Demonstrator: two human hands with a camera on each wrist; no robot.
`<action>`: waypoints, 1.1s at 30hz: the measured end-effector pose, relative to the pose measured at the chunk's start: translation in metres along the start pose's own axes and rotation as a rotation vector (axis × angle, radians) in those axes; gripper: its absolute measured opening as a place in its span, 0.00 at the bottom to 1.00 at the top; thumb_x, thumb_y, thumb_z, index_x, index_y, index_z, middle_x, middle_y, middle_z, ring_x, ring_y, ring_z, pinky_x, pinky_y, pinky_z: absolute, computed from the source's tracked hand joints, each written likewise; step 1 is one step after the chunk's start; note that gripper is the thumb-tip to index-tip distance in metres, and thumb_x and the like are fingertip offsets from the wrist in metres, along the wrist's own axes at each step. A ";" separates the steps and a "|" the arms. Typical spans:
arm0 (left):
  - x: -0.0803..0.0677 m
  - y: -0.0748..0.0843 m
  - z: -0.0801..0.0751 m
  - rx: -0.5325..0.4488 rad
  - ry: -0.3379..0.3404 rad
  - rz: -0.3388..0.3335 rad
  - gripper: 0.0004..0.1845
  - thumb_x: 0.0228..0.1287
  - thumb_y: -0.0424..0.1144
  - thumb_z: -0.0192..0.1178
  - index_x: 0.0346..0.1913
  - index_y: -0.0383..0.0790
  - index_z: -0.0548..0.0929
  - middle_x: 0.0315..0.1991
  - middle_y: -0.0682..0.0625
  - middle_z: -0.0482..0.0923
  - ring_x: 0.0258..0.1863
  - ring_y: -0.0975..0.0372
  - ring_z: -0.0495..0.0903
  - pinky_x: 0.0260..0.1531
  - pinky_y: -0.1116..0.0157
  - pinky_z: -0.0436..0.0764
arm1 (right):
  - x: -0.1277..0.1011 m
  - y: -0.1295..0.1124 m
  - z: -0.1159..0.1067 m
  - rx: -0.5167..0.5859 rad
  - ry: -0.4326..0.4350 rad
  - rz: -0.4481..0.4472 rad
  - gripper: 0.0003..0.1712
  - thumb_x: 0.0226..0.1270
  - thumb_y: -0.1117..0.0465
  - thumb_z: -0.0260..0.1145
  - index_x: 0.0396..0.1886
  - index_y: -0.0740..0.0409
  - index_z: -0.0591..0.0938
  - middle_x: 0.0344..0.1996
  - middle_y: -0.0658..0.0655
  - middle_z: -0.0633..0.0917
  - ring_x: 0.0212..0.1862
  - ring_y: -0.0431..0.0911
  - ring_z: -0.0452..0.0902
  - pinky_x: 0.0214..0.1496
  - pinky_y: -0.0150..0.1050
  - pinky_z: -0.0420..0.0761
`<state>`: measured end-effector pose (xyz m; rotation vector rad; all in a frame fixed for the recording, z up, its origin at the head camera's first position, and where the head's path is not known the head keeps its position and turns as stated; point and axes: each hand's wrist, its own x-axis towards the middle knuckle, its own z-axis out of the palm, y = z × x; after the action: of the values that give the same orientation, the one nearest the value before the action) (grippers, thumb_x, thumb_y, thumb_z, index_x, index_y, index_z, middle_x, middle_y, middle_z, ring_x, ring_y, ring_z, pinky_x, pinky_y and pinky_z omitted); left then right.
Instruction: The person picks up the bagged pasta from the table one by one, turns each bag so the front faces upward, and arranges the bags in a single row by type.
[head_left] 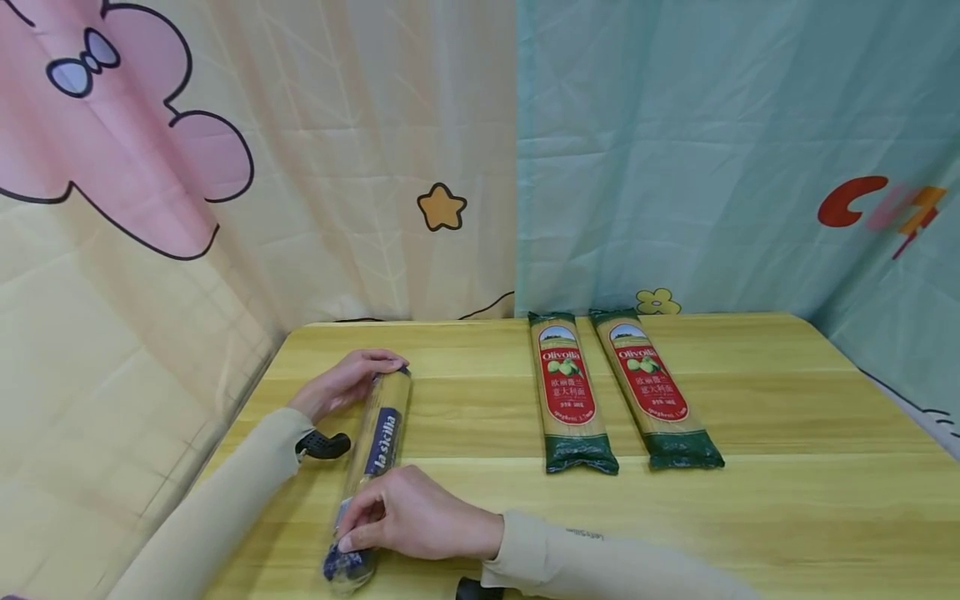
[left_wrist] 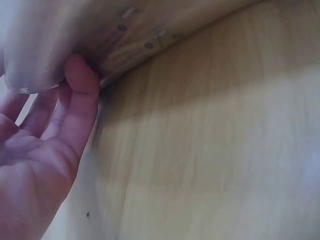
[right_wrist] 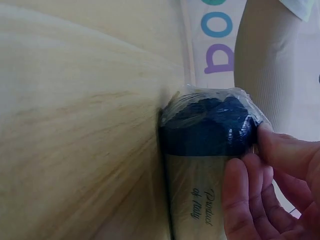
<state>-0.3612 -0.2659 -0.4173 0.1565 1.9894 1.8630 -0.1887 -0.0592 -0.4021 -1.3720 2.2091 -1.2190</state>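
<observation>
A long clear pack of spaghetti (head_left: 389, 398) with a dark blue "la sicilia" label lies at the left of the table in the head view, tilted slightly. At its far end my left hand (head_left: 345, 383) grips the pack, thumb and fingers at the top and side edge. My right hand (head_left: 423, 515) pinches the near end by the blue wrapper. In the right wrist view, the crinkled blue end (right_wrist: 205, 127) sits against the thumb and fingers, with "Product of Italy" printed below. Curled fingers (left_wrist: 82, 80) touch the pack's edge in the left wrist view.
Two green-ended packs of Olivoila spaghetti, one upright in view (head_left: 567, 392) and one slanted (head_left: 655, 392), lie side by side right of centre on the wooden table (head_left: 465, 400). Printed curtains (head_left: 360, 167) hang behind the table and along its sides.
</observation>
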 end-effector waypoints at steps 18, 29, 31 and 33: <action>-0.011 0.009 -0.005 0.169 -0.037 -0.068 0.16 0.72 0.42 0.58 0.55 0.36 0.78 0.45 0.40 0.79 0.38 0.54 0.81 0.33 0.60 0.83 | 0.006 -0.002 0.009 -0.123 -0.017 0.020 0.05 0.67 0.53 0.68 0.35 0.44 0.89 0.22 0.36 0.76 0.24 0.26 0.67 0.26 0.23 0.71; -0.011 0.006 -0.001 0.077 -0.151 -0.054 0.12 0.75 0.37 0.53 0.54 0.35 0.78 0.46 0.39 0.79 0.36 0.55 0.82 0.31 0.62 0.83 | 0.002 -0.005 0.013 -0.180 -0.023 0.027 0.03 0.65 0.55 0.71 0.34 0.44 0.89 0.23 0.34 0.76 0.26 0.24 0.68 0.28 0.21 0.71; -0.011 0.006 0.001 0.087 -0.152 -0.053 0.12 0.74 0.38 0.54 0.54 0.34 0.77 0.46 0.39 0.79 0.36 0.54 0.83 0.31 0.62 0.83 | 0.002 -0.005 0.014 -0.170 -0.023 0.020 0.03 0.65 0.55 0.70 0.35 0.44 0.90 0.24 0.33 0.76 0.27 0.24 0.68 0.28 0.21 0.71; -0.010 0.006 0.003 0.117 -0.144 -0.048 0.14 0.73 0.39 0.56 0.53 0.33 0.77 0.46 0.39 0.79 0.37 0.54 0.83 0.31 0.62 0.83 | 0.002 -0.003 0.015 -0.154 -0.023 0.018 0.03 0.65 0.55 0.70 0.35 0.45 0.90 0.24 0.33 0.76 0.27 0.24 0.68 0.28 0.21 0.72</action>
<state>-0.3517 -0.2661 -0.4091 0.2670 1.9854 1.6572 -0.1788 -0.0692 -0.4084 -1.4108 2.3366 -1.0399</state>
